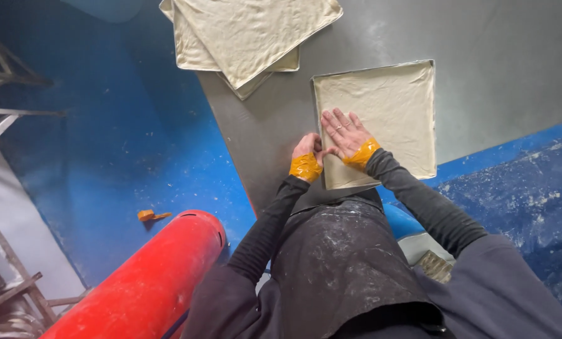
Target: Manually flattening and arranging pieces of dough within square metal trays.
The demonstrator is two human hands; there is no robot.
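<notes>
The grey worktop (pixel 513 56) stretches out ahead of the hands, with a red cylinder (pixel 149 282) lying on the blue floor (pixel 136 138) down to their left. A square tray lined with pale dough (pixel 387 113) sits right under the hands at the near edge, and a stack of similar dough-covered trays (pixel 243 34) lies farther off, up and to the left. The right hand (pixel 345 133) presses flat and spread on the dough, while the left hand (pixel 307 150) curls at the tray's near-left edge, touching it; both grasp nothing.

Right hand (pixel 346 133) flat on dough sheet (pixel 387 113) in tray (pixel 315 107); left hand (pixel 307 149) pinching tray's near-left edge
</notes>
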